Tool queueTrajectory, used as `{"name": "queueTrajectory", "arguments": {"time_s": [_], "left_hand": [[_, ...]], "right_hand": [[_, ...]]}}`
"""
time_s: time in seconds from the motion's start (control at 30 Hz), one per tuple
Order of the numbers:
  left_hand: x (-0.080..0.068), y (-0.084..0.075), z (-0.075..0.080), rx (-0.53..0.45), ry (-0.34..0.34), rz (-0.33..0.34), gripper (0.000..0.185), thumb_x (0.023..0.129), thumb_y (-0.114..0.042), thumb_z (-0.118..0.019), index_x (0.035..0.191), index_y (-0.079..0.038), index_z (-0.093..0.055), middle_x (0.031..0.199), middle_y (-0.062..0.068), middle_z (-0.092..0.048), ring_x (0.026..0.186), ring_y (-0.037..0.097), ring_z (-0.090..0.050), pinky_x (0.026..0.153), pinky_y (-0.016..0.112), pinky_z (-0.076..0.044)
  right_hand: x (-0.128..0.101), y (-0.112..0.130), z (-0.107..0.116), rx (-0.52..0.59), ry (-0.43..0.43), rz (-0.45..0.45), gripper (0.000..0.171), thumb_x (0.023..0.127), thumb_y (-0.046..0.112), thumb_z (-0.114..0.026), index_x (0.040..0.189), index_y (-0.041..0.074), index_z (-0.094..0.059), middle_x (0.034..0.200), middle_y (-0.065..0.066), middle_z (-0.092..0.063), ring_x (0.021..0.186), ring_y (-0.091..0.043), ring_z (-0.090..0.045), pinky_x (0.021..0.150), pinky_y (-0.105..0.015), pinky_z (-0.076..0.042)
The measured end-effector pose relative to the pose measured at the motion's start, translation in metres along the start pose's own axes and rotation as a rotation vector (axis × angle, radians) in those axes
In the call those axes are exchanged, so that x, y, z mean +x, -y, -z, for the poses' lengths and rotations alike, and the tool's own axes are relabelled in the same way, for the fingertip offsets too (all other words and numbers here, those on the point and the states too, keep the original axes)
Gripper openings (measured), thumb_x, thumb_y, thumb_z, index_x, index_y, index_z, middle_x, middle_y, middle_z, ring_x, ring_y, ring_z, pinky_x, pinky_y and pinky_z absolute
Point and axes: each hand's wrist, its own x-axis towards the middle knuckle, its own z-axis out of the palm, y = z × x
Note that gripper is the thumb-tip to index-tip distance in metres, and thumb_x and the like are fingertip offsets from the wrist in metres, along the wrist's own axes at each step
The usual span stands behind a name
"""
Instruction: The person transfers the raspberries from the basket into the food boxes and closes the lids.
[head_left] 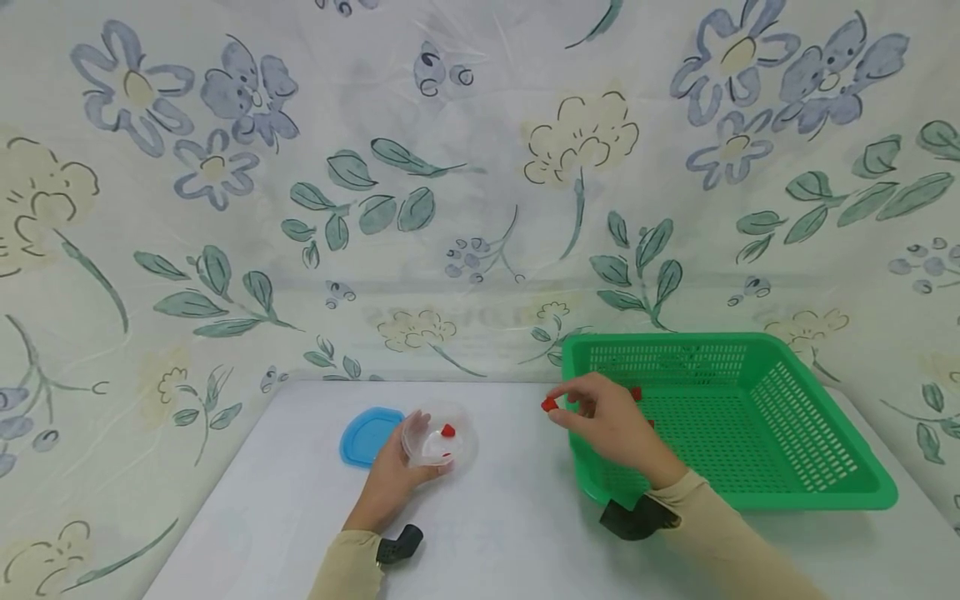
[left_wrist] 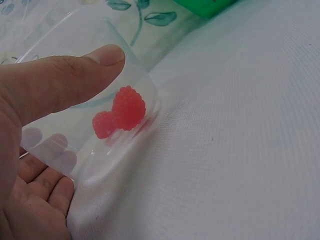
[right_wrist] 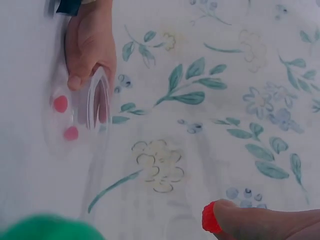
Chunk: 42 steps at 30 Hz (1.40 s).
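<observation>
The right hand pinches a small red raspberry-shaped piece between thumb and fingertip, its fingers closed on the piece just off the near-left corner of the green perforated plastic basket, which lies to the right of the white table top. The left hand grips a clear round plastic container, thumb curled over its upper wall and the other fingers under it; the container is tipped on its side so that its open mouth faces right, toward the right hand. Two further red raspberry pieces lie inside it, touching each other against the lower wall. The pinched piece is thus to the right of the container's mouth, apart from it and at about the same height above the table, with bare table between the two hands; the container's axis runs roughly left to right, along the line between them. A blue plastic lid lies flat on the table just behind and to the left of the left hand. More red pieces show in the basket beyond the right hand.
</observation>
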Motion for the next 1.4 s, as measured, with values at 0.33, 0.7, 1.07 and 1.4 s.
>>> {"name": "queueTrajectory", "arguments": {"time_s": [0.33,0.7,1.07,1.4], "left_hand": [[0.000,0.000,0.001,0.021,0.004,-0.011,0.105,0.073,-0.032,-0.092,0.155,-0.012,-0.030,0.156,0.007,-0.043,0.149,0.031,-0.029,0.118,0.053,-0.027],[0.002,0.000,0.000,0.028,0.003,0.020,0.107,0.072,-0.038,-0.091,0.156,-0.015,-0.029,0.156,0.005,-0.043,0.148,0.031,-0.030,0.117,0.055,-0.028],[0.002,-0.003,-0.001,0.037,0.002,0.020,0.104,0.074,-0.036,-0.090,0.156,-0.015,-0.030,0.156,0.007,-0.043,0.147,0.034,-0.030,0.115,0.059,-0.029],[0.001,-0.004,0.000,0.031,0.010,0.014,0.101,0.075,-0.034,-0.090,0.155,-0.015,-0.030,0.156,0.008,-0.043,0.147,0.034,-0.030,0.114,0.059,-0.030]], "right_hand": [[0.008,0.017,-0.038,0.020,-0.014,0.030,0.015,0.090,0.016,-0.076,0.105,0.015,-0.076,0.093,0.001,-0.060,0.080,-0.016,-0.054,0.062,-0.029,-0.049],[0.013,0.030,-0.073,-0.058,-0.050,0.015,0.014,0.092,0.018,-0.075,0.106,0.016,-0.075,0.094,0.001,-0.059,0.082,-0.016,-0.053,0.064,-0.026,-0.047],[0.020,0.029,-0.103,-0.004,-0.041,-0.034,0.018,0.093,0.019,-0.074,0.111,0.015,-0.074,0.095,0.000,-0.058,0.082,-0.017,-0.052,0.065,-0.025,-0.047],[0.030,0.023,-0.128,0.029,-0.026,-0.084,0.018,0.093,0.020,-0.073,0.110,0.014,-0.075,0.093,-0.001,-0.060,0.080,-0.016,-0.050,0.064,-0.023,-0.045]]}}
